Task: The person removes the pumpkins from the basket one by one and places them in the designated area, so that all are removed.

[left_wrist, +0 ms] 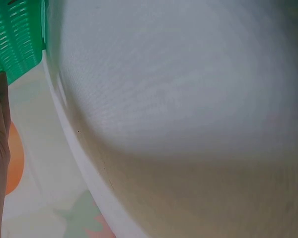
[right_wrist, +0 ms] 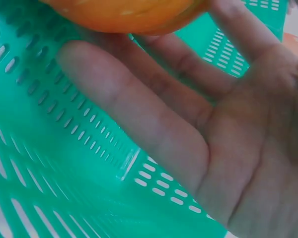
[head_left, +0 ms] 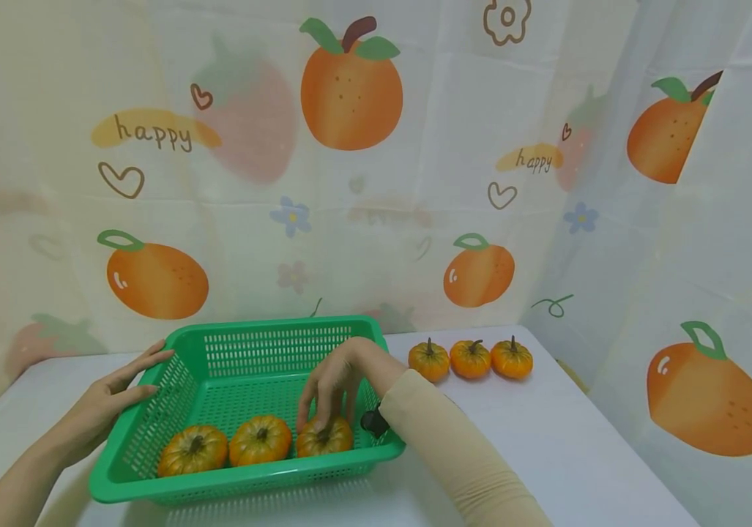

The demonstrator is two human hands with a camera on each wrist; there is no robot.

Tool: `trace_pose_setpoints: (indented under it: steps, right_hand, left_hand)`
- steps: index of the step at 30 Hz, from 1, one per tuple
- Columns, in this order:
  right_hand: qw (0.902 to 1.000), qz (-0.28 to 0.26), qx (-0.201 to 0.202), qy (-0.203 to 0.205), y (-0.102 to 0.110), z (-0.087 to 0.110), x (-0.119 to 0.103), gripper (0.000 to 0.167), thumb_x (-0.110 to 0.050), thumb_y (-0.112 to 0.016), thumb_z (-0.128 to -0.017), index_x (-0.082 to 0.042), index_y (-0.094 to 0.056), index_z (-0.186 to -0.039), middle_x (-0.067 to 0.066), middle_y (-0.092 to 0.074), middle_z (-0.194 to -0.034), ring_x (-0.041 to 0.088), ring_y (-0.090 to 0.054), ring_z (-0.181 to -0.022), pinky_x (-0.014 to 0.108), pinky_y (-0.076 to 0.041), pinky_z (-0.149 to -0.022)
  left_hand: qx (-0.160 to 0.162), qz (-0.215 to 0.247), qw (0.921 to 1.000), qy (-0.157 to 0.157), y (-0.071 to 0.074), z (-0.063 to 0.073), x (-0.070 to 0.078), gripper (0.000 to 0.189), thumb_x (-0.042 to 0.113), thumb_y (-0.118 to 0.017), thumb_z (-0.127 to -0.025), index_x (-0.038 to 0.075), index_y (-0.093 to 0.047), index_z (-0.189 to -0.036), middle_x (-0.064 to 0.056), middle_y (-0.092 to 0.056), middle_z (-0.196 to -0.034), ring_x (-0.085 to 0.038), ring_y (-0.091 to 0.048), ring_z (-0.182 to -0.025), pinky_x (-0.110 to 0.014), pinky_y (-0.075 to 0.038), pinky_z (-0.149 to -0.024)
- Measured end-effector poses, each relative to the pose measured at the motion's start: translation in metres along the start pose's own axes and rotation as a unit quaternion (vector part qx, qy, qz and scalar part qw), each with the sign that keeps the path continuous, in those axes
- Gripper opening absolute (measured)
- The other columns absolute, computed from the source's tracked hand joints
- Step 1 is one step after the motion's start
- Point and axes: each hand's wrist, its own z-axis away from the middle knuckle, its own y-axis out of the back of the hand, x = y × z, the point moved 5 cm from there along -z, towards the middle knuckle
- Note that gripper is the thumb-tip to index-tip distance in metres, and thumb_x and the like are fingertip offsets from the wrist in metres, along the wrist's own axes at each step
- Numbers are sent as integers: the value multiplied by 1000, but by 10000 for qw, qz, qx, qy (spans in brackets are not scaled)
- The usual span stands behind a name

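In the head view a green plastic basket (head_left: 250,472) with slotted walls stands on the white table. Three small orange pumpkins sit in a row along its near side: a left one (head_left: 192,451), a middle one (head_left: 260,440) and a right one (head_left: 324,439). My right hand (head_left: 332,384) reaches down into the basket and holds the right pumpkin, fingertips and thumb against its sides. From the right wrist, that pumpkin's orange underside (right_wrist: 134,15) shows above the long fingers. With fingers fairly straight, my left hand (head_left: 102,410) rests against the basket's left rim.
Three more small pumpkins stand on the table right of the basket: a left one (head_left: 429,360), a middle one (head_left: 471,359) and a right one (head_left: 512,359). A fruit-printed curtain (head_left: 250,241) hangs behind the table (head_left: 547,446). A small black object (head_left: 373,422) shows by my right wrist.
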Motion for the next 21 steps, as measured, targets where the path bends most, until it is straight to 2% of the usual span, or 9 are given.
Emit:
trace_pose_setpoints:
  steps: [6, 15, 21]
  right_hand:
    - [9996, -234, -162, -17, -1, 0, 1, 37, -6, -64, -94, -25, -65, -126, 3, -67, -121, 21, -65, -110, 37, -56, -90]
    - [9994, -226, -267, 44, -1, 1, 0, 41, -4, -63, -94, -25, -63, -129, -1, -62, -124, 22, -66, -107, 34, -56, -85]
    - [9991, -269, -310, 92, -2, 3, 1, 41, -3, -62, -94, -25, -64, -128, 3, -66, -113, 21, -65, -93, 32, -57, -80]
  left_hand:
    - [6, -14, 10000, 4, 0, 0, 0, 57, 13, -42, -105, 16, -23, -159, 28, -5, -164, 32, -15, -123, -2, -34, -84]
    - [5, 143, 9999, -18, -1, 2, -2, 57, 12, -41, -105, 17, -22, -159, 26, -4, -165, 30, -12, -127, -2, -30, -86]
    - [27, 175, 9998, -45, -1, 1, -2, 57, 12, -41, -105, 17, -22, -159, 26, -5, -165, 29, -11, -128, -1, -30, -87]
